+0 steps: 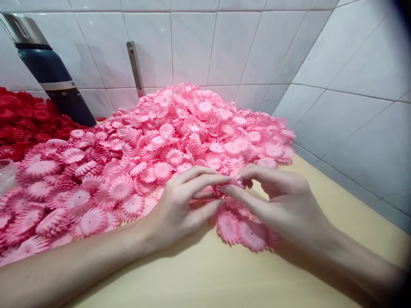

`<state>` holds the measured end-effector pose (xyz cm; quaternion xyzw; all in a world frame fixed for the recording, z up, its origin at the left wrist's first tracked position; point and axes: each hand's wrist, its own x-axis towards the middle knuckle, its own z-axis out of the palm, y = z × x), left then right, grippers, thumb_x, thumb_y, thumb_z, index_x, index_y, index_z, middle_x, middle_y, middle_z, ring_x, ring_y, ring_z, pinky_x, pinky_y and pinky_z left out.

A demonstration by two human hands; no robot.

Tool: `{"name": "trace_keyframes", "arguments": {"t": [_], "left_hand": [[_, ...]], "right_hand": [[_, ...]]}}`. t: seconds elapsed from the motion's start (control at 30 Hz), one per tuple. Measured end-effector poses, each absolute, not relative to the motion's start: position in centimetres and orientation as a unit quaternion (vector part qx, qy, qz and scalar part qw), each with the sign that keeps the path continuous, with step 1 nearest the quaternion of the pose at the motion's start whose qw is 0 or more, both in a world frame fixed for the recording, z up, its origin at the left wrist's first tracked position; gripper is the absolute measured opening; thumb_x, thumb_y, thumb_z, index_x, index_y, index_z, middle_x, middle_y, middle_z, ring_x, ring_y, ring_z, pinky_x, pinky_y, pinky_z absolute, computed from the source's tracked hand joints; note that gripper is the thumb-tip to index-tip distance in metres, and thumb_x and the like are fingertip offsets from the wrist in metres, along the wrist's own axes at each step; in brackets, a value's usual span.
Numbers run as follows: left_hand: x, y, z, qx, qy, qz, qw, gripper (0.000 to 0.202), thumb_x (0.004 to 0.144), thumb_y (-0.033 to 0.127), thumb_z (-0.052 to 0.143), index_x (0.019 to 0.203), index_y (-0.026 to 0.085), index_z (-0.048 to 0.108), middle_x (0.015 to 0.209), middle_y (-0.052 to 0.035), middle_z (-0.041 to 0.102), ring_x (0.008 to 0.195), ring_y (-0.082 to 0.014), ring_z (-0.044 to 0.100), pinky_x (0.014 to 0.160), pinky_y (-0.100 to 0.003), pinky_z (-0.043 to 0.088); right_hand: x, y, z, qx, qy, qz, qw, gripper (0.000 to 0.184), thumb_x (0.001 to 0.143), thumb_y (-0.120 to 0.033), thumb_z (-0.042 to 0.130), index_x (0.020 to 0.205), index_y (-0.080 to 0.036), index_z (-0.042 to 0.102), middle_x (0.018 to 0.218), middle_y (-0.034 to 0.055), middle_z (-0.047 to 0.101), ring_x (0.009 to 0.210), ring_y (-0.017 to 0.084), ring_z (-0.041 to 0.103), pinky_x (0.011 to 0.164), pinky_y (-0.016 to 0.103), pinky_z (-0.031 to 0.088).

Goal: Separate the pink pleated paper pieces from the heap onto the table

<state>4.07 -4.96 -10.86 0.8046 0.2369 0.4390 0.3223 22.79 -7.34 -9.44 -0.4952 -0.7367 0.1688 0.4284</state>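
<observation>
- To the left of the pink heap (180,137), a red heap (28,117) lies right beside it, likely grouped by colour; a see-through plastic thing (6,177) shows below the red, too cut off to name.
- Behind the heap's left part, a dark blue bottle (61,81) stands near the back wall (192,47), probably there to be out of the hands' way.
- Behind the heap's left slope, a metal strip (135,68) runs upright against the tiles.
- In front of the heap, the left hand (183,201) has its grip clamped at the fingertips on a pink piece (236,182).
- Just off the heap's front edge, that piece is held up between both hands, seemingly for fine fingertip control; its layers are hidden.
- Beneath it, loose pink pieces (253,235) lie on the surface (167,278), perhaps for easy reach.
- At the heap's front right, the right hand (285,203) has its grip clamped, thumb and forefinger on the same piece.
- Right of the heap, the surface narrows towards the side wall (359,107); in front, it leaves both wrists room, while the heap limits reaching forward.
</observation>
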Motion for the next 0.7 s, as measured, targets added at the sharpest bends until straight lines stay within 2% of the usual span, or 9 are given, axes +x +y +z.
{"name": "trace_keyframes", "arguments": {"t": [0.2,0.3,0.37,0.5,0.6,0.63,0.7], "left_hand": [[4.0,-5.0,-10.5,0.818,0.228,0.446,0.282,0.022,0.08,0.015,0.068,0.101,0.019,0.068,0.117,-0.0107,0.066,0.106,-0.0205,0.063,0.092,-0.033,0.055],[4.2,-5.2,-10.3,0.767,0.264,0.472,0.344,0.014,0.078,0.016,0.07,0.092,0.018,0.069,0.098,-0.007,0.072,0.091,-0.0182,0.068,0.079,-0.028,0.06],[4.4,-5.1,-10.3,0.715,0.308,0.501,0.379,0.009,0.079,0.017,0.069,0.088,0.017,0.068,0.086,-0.0043,0.071,0.078,-0.0156,0.068,0.071,-0.026,0.06],[4.4,-4.5,-10.3,0.639,0.368,0.544,0.4,0.015,0.078,0.021,0.071,0.09,0.016,0.063,0.088,-0.003,0.066,0.078,-0.0138,0.065,0.067,-0.023,0.059],[4.4,-4.3,-10.5,0.655,0.349,0.529,0.412,0.017,0.076,0.021,0.072,0.088,0.016,0.061,0.088,-0.0023,0.063,0.077,-0.0125,0.064,0.066,-0.021,0.057],[4.4,-4.4,-10.6,0.667,0.337,0.521,0.412,0.017,0.076,0.021,0.073,0.088,0.015,0.062,0.087,-0.002,0.062,0.077,-0.0124,0.064,0.067,-0.021,0.057],[4.4,-4.5,-10.8,0.685,0.323,0.506,0.412,0.017,0.075,0.022,0.074,0.086,0.016,0.063,0.084,-0.0015,0.062,0.077,-0.0123,0.063,0.069,-0.022,0.056]], "right_hand": [[22.9,-7.6,-9.2,-0.461,-0.734,0.279,0.413,0.008,0.087,-0.021,0.057,0.081,-0.022,0.062,0.076,0.0011,0.064,0.067,0.015,0.06,0.061,0.028,0.049],[22.9,-7.8,-9.0,-0.469,-0.715,0.32,0.407,0.01,0.087,-0.023,0.057,0.078,-0.022,0.059,0.071,0.0003,0.062,0.062,0.015,0.059,0.056,0.027,0.048],[23.0,-7.9,-9.0,-0.471,-0.698,0.325,0.43,0.015,0.086,-0.022,0.058,0.071,-0.022,0.056,0.067,-0.0003,0.06,0.061,0.015,0.06,0.054,0.026,0.048],[23.2,-8.0,-8.9,-0.42,-0.661,0.317,0.535,0.02,0.086,-0.021,0.06,0.067,-0.022,0.053,0.084,0.0029,0.068,0.079,0.02,0.065,0.065,0.03,0.051],[23.2,-7.6,-8.8,-0.433,-0.626,0.26,0.595,0.005,0.084,-0.026,0.064,0.079,-0.026,0.063,0.095,0.0039,0.068,0.089,0.022,0.063,0.071,0.034,0.051],[23.3,-7.3,-8.7,-0.46,-0.616,0.236,0.595,0.007,0.082,-0.029,0.067,0.089,-0.027,0.066,0.101,0.0046,0.067,0.093,0.023,0.062,0.073,0.036,0.052],[23.3,-6.8,-8.8,-0.511,-0.603,0.202,0.579,0.034,0.076,-0.034,0.072,0.109,-0.028,0.064,0.117,0.0063,0.063,0.101,0.026,0.06,0.076,0.039,0.052]]}}
